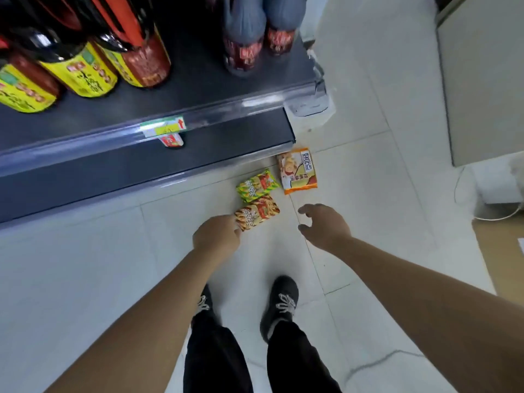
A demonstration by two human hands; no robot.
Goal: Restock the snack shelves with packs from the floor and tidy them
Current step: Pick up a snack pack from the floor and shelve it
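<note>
Legs and shoes (279, 303): nearest the camera, both feet planted on the pale floor (85, 279), toes pointing towards the shelf unit.
Left hand (217, 236): reaching down and forward, fingers curled loosely; the fingertips meet the near-left end of the orange-brown pack. Whether they have closed on it cannot be told.
Right hand (326, 224): held over the floor, fingers spread and empty, just to the right of the same pack and apart from it.
Orange-brown pack (257, 212): lying flat on the floor ahead of the hands, between them but closer to the left; its long axis runs from near-left to far-right.
Green pack (257, 185): flat on the floor just beyond the orange-brown pack, edges touching or nearly so, long axis on much the same diagonal.
Large orange pack (297, 171): farthest of the three, by the corner of the bottom shelf (141, 165), long axis running away from the person; it lies ahead of the right hand.
Bottles (79, 69): standing on the shelf above; no snack shelf is in view.
Governing relation: the left hand is nearer the first pack, at its short end; judged so, the right hand is better placed for the large orange pack.
Progress: early, three packs still on the floor.
</note>
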